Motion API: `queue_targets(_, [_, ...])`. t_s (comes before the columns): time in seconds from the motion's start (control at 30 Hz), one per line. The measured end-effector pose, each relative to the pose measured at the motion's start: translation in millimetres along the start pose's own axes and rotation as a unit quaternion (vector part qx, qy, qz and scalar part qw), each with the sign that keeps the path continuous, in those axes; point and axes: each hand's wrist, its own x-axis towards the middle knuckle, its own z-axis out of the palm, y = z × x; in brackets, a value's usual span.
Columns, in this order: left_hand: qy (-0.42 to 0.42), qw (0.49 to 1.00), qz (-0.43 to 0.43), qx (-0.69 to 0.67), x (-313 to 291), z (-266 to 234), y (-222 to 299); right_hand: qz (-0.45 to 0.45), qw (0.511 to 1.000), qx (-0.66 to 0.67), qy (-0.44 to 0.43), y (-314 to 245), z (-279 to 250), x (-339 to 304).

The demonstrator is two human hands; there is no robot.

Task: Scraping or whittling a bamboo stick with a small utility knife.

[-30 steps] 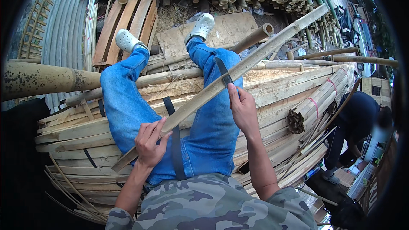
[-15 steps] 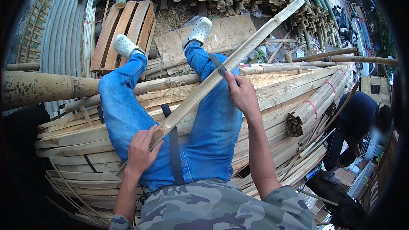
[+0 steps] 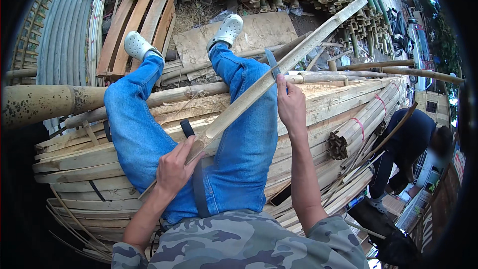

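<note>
Both hands grip one long bamboo slat (image 3: 259, 89): the left hand (image 3: 174, 169) clenched on its lower end at centre frame, the right hand (image 3: 291, 104) grasping a knife (image 3: 273, 65) against it. Stacked bamboo strips (image 3: 343, 109) lie beneath, right of centre.

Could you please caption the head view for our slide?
Seated on stacked bamboo slats, left hand grips a split bamboo strip; right hand holds a blade against it.

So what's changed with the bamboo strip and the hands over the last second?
The bamboo strip has slid down toward the person's lap, and the left hand has moved down with its near end. The right hand has moved a little further up the strip with the blade. Both hands keep their grip, and the legs and bamboo stack are unchanged.
</note>
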Motion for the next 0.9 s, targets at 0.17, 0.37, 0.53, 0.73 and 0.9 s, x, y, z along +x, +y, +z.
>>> queue_targets(0.17, [0.029,0.999,0.019,0.009,-2,6,0,0.022,0.999,0.021,-0.013,6,3,-5])
queue_targets(0.37, [0.017,1.0,0.002,0.016,-4,7,-1,0.015,1.0,0.017,-0.013,6,11,-18])
queue_targets(0.53, [0.02,0.999,0.015,0.024,-8,9,-4,0.0,0.999,0.033,-0.017,5,18,-44])
queue_targets(0.73, [0.011,0.999,0.015,0.034,-8,10,-3,-0.024,1.0,0.015,-0.012,11,24,-57])
queue_targets(0.9, [0.017,0.999,0.019,0.032,-10,11,-6,-0.021,0.999,0.015,-0.037,11,32,-77])
